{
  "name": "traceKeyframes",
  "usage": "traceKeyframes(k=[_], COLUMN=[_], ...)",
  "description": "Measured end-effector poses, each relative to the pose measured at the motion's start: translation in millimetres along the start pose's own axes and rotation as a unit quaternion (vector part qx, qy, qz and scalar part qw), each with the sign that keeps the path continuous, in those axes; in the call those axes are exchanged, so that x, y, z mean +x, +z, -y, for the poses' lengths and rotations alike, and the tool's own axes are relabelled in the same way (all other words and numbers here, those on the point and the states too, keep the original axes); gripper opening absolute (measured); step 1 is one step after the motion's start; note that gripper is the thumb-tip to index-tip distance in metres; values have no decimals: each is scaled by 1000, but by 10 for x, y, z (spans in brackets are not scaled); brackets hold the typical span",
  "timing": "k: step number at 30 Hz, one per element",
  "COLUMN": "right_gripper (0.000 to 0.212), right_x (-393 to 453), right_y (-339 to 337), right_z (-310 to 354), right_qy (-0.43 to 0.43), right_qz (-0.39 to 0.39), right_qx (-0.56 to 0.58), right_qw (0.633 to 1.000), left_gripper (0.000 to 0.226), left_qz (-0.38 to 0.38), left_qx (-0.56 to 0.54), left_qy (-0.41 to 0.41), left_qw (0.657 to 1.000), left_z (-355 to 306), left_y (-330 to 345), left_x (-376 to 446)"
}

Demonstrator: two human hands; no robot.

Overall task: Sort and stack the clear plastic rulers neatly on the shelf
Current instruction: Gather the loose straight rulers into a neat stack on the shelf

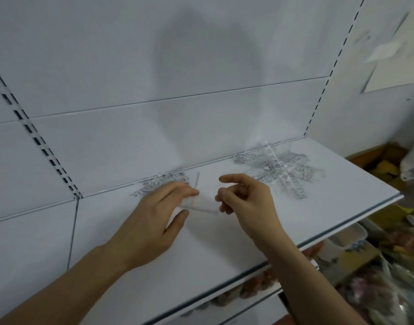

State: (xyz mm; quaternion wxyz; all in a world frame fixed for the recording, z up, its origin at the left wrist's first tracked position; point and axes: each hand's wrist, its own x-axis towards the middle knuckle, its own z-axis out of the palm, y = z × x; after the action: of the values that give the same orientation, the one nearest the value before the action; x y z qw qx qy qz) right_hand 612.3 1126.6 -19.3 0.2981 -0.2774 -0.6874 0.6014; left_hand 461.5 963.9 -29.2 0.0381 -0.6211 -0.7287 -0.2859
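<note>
A loose heap of clear plastic rulers (pixel 281 170) lies crisscrossed at the back right of the white shelf (pixel 224 242). A smaller, flatter stack of clear rulers (pixel 163 182) lies by the back panel at centre left. Between my hands a blurred clear ruler (pixel 202 204) hovers over the shelf. My left hand (pixel 154 221) holds its left end between fingers and thumb. My right hand (pixel 245 200) has its fingers curled at the ruler's right end, the index finger stretched out above it.
White back panels with slotted uprights (pixel 37 137) rise behind the shelf. Its front edge (pixel 330 233) runs diagonally at the right. Below and right of it sit boxes and wrapped goods (pixel 377 266). A paper sheet (pixel 388 52) hangs on the right wall.
</note>
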Motion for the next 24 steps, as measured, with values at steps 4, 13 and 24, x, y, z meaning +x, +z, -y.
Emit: traceKeyframes(k=[4, 13, 24], right_gripper=[19, 18, 54], right_x=[415, 728, -159], right_y=[196, 618, 1222], right_z=[18, -90, 210], right_qy=[13, -82, -296], right_qz=[12, 33, 228], right_qx=[-51, -270, -438], right_qw=[999, 959, 818], left_gripper=[57, 94, 97], left_qz=[-31, 67, 44], left_qx=[89, 183, 177], left_qy=[-173, -360, -382], left_qw=[980, 912, 906], left_z=[314, 623, 690], left_y=[-142, -388, -933], left_x=[-247, -1045, -1573])
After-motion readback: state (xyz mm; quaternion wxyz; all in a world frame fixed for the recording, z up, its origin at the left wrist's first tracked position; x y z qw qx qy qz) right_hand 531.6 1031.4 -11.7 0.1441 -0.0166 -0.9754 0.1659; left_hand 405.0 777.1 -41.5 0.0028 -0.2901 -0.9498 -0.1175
